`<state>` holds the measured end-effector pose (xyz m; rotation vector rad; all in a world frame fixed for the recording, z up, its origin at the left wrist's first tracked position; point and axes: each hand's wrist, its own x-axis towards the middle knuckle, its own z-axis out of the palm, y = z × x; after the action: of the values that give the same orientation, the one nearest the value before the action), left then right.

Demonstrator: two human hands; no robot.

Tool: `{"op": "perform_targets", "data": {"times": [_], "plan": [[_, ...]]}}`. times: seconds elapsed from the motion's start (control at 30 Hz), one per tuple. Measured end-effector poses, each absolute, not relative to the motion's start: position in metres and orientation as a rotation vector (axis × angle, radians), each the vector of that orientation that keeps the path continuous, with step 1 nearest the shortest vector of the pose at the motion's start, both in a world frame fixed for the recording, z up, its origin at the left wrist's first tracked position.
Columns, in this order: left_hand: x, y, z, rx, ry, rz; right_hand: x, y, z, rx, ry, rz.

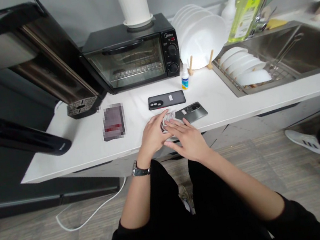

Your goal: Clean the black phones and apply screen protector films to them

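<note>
My left hand (152, 134) is grasping tissue (171, 115), my outstretched right hand (190, 139) partly covering it, seemingly bunching it by the grey phone (192, 113) on the counter (224, 103). Next, I'm probably needing a firm grip.

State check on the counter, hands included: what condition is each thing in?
Wad: crumpled, material unclear
Left hand: curved around wad, grip unclear
Right hand: fingers over wad, thumb apart
Grey phone: flat, camera side up
Black phone or case: flat
Small bottle: upright
Pixelated item: cannot tell
Oven door: shut
Plates: on edge
Bowls: tilted
Green bottle: upright
</note>
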<state>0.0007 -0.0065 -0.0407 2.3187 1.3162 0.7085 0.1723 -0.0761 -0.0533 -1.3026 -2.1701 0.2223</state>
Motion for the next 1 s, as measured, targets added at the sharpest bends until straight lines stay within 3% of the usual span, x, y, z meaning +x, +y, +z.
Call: {"op": "perform_targets", "data": {"times": [0.4, 0.7, 1.0], "plan": [[0.004, -0.009, -0.036, 2.302, 1.257, 0.729, 0.241, -0.057, -0.07, -1.653, -1.916, -0.092], [-0.002, -0.007, -0.042, 2.296, 1.282, 0.709, 0.174, -0.062, -0.055, -1.399, -2.158, 0.108], [0.002, -0.008, -0.036, 2.302, 1.259, 0.709, 0.24, -0.077, -0.072, -1.564, -1.958, -0.043]]}}
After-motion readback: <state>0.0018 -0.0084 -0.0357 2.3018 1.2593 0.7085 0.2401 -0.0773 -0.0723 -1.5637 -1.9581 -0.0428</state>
